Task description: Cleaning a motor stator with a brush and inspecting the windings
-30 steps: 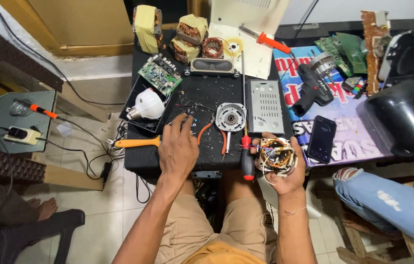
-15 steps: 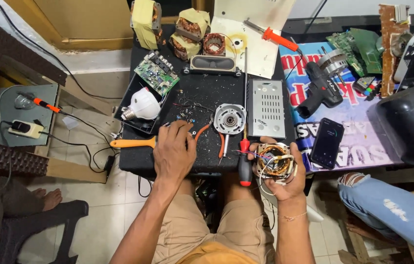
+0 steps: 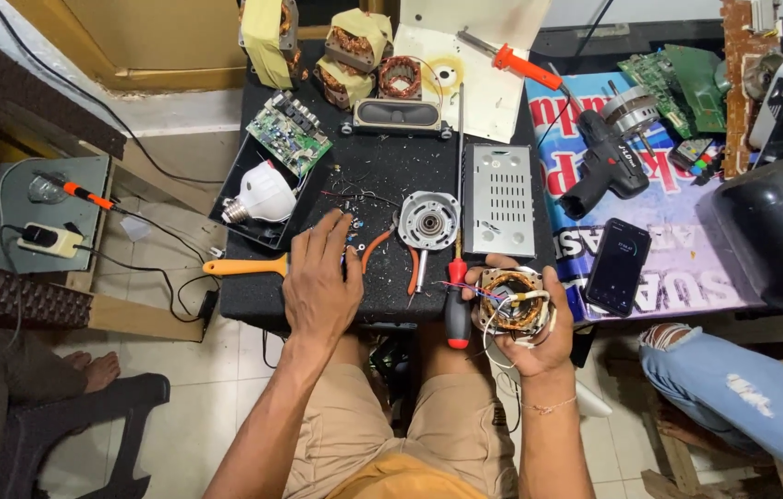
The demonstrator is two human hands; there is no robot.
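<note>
My right hand (image 3: 539,337) holds a motor stator with copper windings and loose coloured wires (image 3: 510,305) at the near edge of the black work table (image 3: 382,176). My left hand (image 3: 322,282) lies flat on the table, fingers spread over small scattered parts, next to the orange-handled pliers (image 3: 382,248). An orange-handled brush (image 3: 244,267) pokes out to the left of that hand. A red-handled screwdriver (image 3: 457,310) lies between my hands, and a round metal motor cover (image 3: 428,220) sits just beyond it.
A grey vented metal box (image 3: 499,199), a green circuit board (image 3: 288,143), a white bulb (image 3: 257,196), a speaker bar (image 3: 396,115) and wound coils (image 3: 354,42) fill the table. A phone (image 3: 617,266) and black drill (image 3: 606,166) lie right. Another person's jeans knee (image 3: 734,388) is at right.
My left hand has shifted slightly toward the near edge over the small parts. My right hand keeps the stator, now a little lower. The camera view has drifted.
</note>
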